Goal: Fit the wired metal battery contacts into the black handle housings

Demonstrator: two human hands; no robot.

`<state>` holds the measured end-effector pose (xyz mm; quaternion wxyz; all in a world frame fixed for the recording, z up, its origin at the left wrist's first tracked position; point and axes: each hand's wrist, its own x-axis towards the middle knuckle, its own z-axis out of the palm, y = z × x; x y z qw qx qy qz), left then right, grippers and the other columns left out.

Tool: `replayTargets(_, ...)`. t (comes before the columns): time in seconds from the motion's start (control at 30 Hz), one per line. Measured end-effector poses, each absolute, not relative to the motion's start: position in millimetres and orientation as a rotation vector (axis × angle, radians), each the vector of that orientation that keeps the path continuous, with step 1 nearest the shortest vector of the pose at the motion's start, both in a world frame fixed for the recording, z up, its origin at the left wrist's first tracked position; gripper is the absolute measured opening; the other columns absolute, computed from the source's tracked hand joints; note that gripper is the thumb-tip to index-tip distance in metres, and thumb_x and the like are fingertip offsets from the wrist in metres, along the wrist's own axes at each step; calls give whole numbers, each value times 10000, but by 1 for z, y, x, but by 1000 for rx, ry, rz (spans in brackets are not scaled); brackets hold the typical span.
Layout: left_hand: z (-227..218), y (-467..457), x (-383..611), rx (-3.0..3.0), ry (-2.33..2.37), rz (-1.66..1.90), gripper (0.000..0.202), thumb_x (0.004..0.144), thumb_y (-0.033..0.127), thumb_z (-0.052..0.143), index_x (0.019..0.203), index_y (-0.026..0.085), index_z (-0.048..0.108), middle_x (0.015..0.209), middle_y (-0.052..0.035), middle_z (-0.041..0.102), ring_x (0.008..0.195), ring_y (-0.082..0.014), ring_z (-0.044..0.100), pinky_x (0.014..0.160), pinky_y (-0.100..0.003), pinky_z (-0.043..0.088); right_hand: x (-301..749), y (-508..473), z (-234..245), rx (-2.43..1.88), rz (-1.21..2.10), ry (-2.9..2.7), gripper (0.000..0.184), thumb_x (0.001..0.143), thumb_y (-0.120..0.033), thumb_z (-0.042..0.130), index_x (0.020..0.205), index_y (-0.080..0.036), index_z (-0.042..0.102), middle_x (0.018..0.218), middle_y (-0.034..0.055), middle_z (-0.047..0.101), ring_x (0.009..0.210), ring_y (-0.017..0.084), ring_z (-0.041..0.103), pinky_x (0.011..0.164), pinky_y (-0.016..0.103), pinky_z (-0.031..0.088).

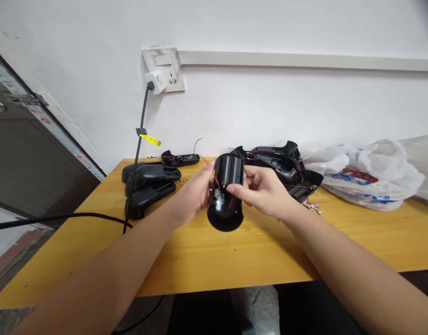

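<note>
Head view: left hand (195, 190) and right hand (261, 190) grip a black plastic housing (225, 217) over the worktop (214, 260). Its open battery holder (230, 171) shows no cells; red wires (230, 207) lie exposed, uncovered. More black shells (147, 184) lie unjoined beside it.

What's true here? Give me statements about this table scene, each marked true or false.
The left hand and right hand both grip a black housing. True.
The plastic bag lies left of the hands. False: it lies to their right.
A red wire runs across the housing. True.
The table has a glass top. False: the top is yellow wood.
A white plug sits in the wall socket. True.
The housing rests on the table. False: the hands hold it up.
</note>
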<state>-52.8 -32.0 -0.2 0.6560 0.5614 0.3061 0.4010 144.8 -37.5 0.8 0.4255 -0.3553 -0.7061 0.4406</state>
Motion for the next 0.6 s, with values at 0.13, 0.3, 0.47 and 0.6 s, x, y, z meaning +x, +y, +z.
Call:
replayTargets(0.13, 7, -34, -53, 1225, 589, 851, 534, 1001, 563, 452, 1491, 354, 478, 1189, -74, 673, 1084, -256, 648, 961, -441, 543, 147, -38, 11, -912, 1112, -1657, 389, 882, -477, 765, 775, -191, 525, 553, -64, 443, 474, 80, 410, 451, 235, 313)
replayTargets(0.3, 4, -30, -54, 1220, 745, 937, 599, 995, 380, 532, 1563, 441, 350, 1271, -58, 647, 1120, -235, 643, 978, -446, 560, 146, -29, 5, -1035, 1115, -1700, 416, 944, -575, 661, 981, -165, 601, 619, -18, 561, 526, 114, 530, 483, 243, 412)
replayTargets(0.47, 2, -23, -58, 1251, 901, 1161, 473, 974, 459, 583, 1430, 353, 514, 1170, -61, 662, 1077, -243, 648, 940, -445, 581, 148, -19, -5, -1284, 1056, -1651, 344, 987, -507, 627, 992, -163, 606, 632, 6, 589, 504, 118, 524, 460, 247, 397)
replayTargets(0.6, -4, -14, -62, 1281, 1092, 1336, 381, 929, 450, 650, 1244, 238, 617, 1204, -88, 668, 1193, -276, 612, 1044, -473, 539, 150, -20, -5, -1305, 1069, -1692, 333, 993, -505, 609, 1006, -172, 603, 629, 14, 599, 519, 132, 540, 466, 252, 406)
